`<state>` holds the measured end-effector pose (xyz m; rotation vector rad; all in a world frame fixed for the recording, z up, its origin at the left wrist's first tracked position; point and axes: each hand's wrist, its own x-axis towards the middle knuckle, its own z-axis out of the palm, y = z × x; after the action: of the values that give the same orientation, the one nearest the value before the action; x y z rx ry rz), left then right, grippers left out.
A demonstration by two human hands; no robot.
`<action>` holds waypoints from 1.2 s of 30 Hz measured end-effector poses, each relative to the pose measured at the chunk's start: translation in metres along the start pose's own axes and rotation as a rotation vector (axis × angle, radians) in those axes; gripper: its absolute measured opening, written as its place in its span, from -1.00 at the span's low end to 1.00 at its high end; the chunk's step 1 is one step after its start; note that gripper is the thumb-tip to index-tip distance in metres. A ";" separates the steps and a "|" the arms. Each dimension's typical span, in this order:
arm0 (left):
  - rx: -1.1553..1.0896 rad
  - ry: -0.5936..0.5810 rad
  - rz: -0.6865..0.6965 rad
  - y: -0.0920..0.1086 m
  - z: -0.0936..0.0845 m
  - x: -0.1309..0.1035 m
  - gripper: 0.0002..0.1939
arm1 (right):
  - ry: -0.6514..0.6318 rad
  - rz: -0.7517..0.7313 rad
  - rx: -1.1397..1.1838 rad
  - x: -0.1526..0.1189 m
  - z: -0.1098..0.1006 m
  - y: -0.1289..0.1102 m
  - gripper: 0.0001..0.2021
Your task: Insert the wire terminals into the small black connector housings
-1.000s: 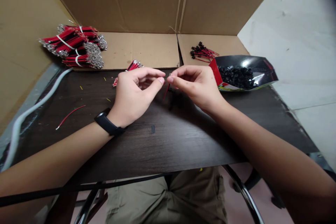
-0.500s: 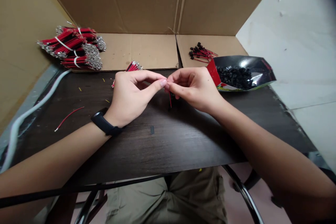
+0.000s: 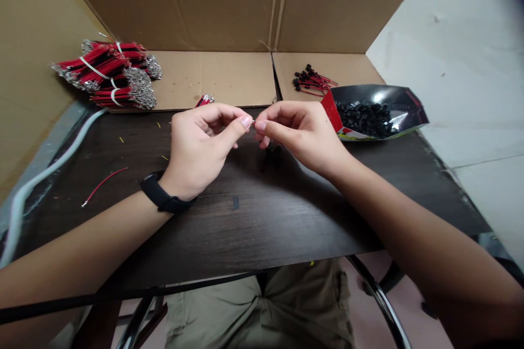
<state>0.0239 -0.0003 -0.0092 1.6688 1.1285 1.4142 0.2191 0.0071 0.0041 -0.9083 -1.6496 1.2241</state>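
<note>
My left hand (image 3: 208,144), with a black band on its wrist, pinches thumb and forefinger together above the middle of the dark table. My right hand (image 3: 301,131) is closed in a pinch just to its right. A tiny stretch of thin wire (image 3: 253,121) shows in the narrow gap between the fingertips; most of it is hidden. What else the right fingers hold cannot be made out. Dark small pieces (image 3: 272,148) show below the right fingers, partly covered. Behind the left hand, a bundle of red and black wires (image 3: 205,100) with metal ends peeks out.
Tied bundles of red and black wires (image 3: 117,73) lie back left on cardboard. Wires with black connectors (image 3: 313,80) lie back right, near an open box (image 3: 332,112) of small black parts. A single red wire (image 3: 102,184) and yellow scraps lie on the table (image 3: 196,245).
My fingertips have drawn slightly apart, uncovering a bit of wire between them. The red wire end that hung below my right hand no longer shows. The view has shifted slightly.
</note>
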 end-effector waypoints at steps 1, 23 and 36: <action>0.005 -0.004 -0.004 -0.001 0.000 0.000 -0.93 | 0.000 0.010 0.014 0.000 0.000 0.000 -0.63; 0.279 -0.340 0.078 -0.018 -0.004 0.012 -0.81 | 0.189 -0.032 -0.131 0.012 -0.018 0.013 -0.87; 0.095 -0.216 0.003 -0.012 -0.005 0.011 -0.82 | 0.044 -0.087 -0.282 0.006 -0.021 0.007 -0.85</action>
<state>0.0174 0.0144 -0.0149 1.8406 1.0839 1.1650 0.2369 0.0215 0.0015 -1.0145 -1.8360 0.9210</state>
